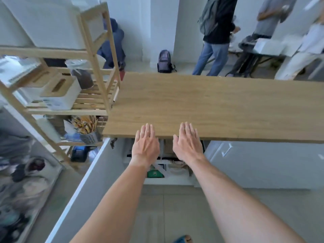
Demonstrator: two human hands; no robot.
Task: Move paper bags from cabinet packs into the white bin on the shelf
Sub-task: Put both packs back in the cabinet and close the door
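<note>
both hands empty, fingers extended flat | left hand (145,144) and right hand (188,143) over near edge of wooden countertop (219,106) | open cabinet (168,165) below countertop, contents unclear | white bin (47,20) on shelf (98,55) left of countertop

Both bare forearms reach forward, left hand (145,144) and right hand (188,143) flat, palms down, fingers together, side by side.

Countertop (219,106) light oak woodgrain; shelf frame (98,55) pale wood; bin (47,21) white; backpack (164,61) purple-grey, perhaps.
</note>
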